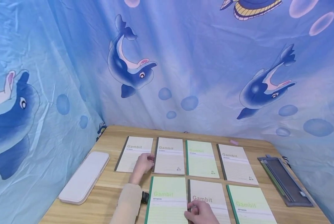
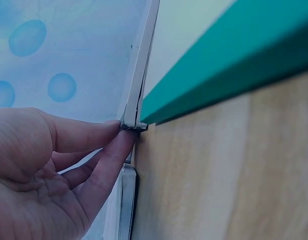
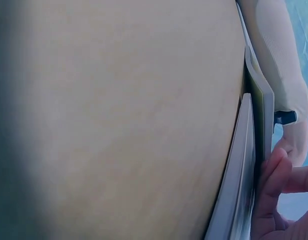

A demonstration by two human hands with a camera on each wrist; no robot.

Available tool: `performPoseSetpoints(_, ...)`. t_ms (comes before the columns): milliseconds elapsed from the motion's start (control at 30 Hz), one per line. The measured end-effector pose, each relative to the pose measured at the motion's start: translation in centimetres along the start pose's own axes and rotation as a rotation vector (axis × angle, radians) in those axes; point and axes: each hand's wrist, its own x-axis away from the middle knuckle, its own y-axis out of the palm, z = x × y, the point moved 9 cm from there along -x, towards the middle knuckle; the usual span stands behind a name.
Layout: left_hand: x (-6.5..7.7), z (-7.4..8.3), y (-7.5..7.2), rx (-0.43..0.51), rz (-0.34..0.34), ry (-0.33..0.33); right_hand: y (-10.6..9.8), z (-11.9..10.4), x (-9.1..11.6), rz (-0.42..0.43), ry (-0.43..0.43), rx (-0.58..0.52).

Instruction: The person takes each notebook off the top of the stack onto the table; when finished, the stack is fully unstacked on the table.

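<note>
In the head view my left hand (image 1: 144,162) is at the near left corner of a grey-spined Gambit notebook (image 1: 169,158) in the back row. The left wrist view shows thumb and forefinger pinching that dark spine corner (image 2: 134,125). My right hand (image 1: 201,212) holds the right edge of a green-spined notebook (image 1: 168,199) in the front row, by the spine of a grey-spined notebook (image 1: 212,193). From the right wrist, fingertips (image 3: 277,156) meet the edge of the green-covered notebook (image 3: 265,107), which bends up beside its neighbour.
More notebooks lie around: a grey-spined one (image 1: 130,155) at back left, a green-spined one (image 1: 202,160), another grey-spined one (image 1: 237,165) and a green one (image 1: 252,205) at front right. A white case (image 1: 84,177) lies left; a dark pouch (image 1: 284,180) and pink eraser-like piece (image 1: 234,142) lie right.
</note>
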Motion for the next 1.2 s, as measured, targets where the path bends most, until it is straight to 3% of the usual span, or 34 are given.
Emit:
performPoseSetpoints(367, 0.0, 0.2, 0.1, 0.007, -0.013, 0.021, -0.3, -0.3, 0.2, 0.015, -0.029, 0.033)
performPoseSetpoints(667, -0.1, 0.1, 0.0, 0.007, -0.01, 0.025, -1.1, -1.3, -0.2, 0.007, -0.05, -0.042)
performPoseSetpoints(900, -0.1, 0.0, 0.1, 0.017, -0.02, 0.014, -3.4, -2.8, -2.6, 0.082, -0.063, -0.015)
performPoseSetpoints(1200, 0.1, 0.2, -0.1, 0.02, -0.006, 0.011, -5.8, -3.8, -7.1, 0.095, -0.004, -0.01)
